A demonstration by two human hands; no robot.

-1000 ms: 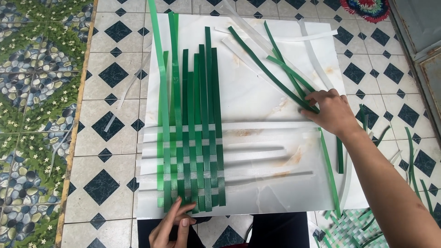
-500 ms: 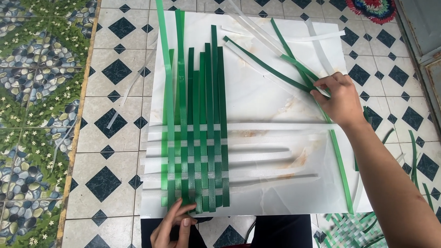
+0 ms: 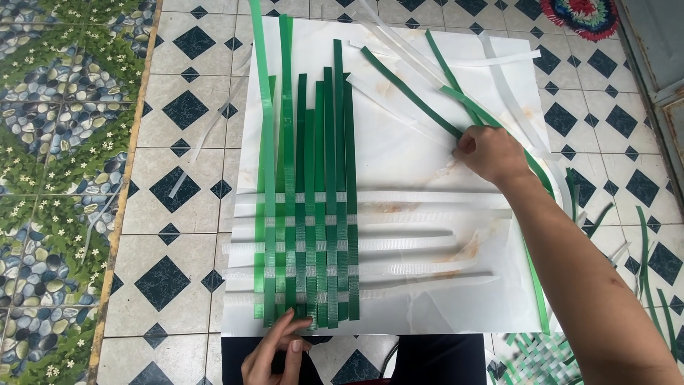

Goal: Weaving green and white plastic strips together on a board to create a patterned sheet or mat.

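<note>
green and white plastic strips form a half-woven mat (image 3: 306,235) on a white board (image 3: 420,142) over the tiled floor (image 3: 178,107), left of centre. the left hand (image 3: 274,353), grip flat and released, presses the mat's lower edge. since a second ago the right hand (image 3: 488,153) has slid leftward, its grip clenched on a loose dark green strip (image 3: 410,93) at upper right, drawing it toward the weave.

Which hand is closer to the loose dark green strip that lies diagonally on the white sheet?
Right. The right hand touches the lower end of the dark green strip. The left hand is far below, at the bottom edge of the woven strips.
</note>
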